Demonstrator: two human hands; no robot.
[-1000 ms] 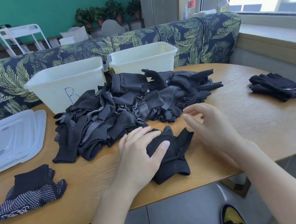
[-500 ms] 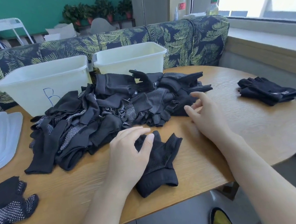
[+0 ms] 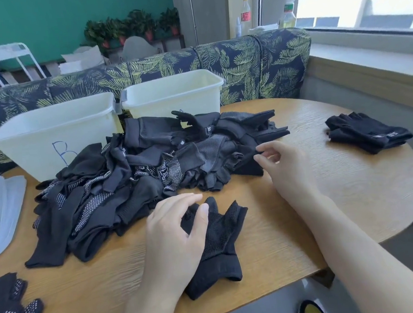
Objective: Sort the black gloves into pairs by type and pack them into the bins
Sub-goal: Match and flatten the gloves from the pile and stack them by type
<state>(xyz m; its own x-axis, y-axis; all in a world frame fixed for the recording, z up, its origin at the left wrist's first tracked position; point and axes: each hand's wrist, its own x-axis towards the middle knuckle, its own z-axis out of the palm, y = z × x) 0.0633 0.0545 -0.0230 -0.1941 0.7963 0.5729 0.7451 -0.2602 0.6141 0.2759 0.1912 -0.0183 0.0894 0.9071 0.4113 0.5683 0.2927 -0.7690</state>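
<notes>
Left hand (image 3: 174, 234) lies flat, fingers relaxed, on a mesh fingerless glove (image 3: 218, 241) at the bench's (image 3: 350, 195) near edge. Right hand (image 3: 284, 165) has loosely curled fingers at the right side of the glove pile (image 3: 152, 170); can't tell if it's pinching fabric. Gloves look light, limp and snag-prone: take them by the cuff. Bin B (image 3: 50, 133) is behind the pile.

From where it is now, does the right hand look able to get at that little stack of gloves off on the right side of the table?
Probably yes. The right hand sits at the pile's edge, and only bare table lies between it and the stack of gloves.
</notes>
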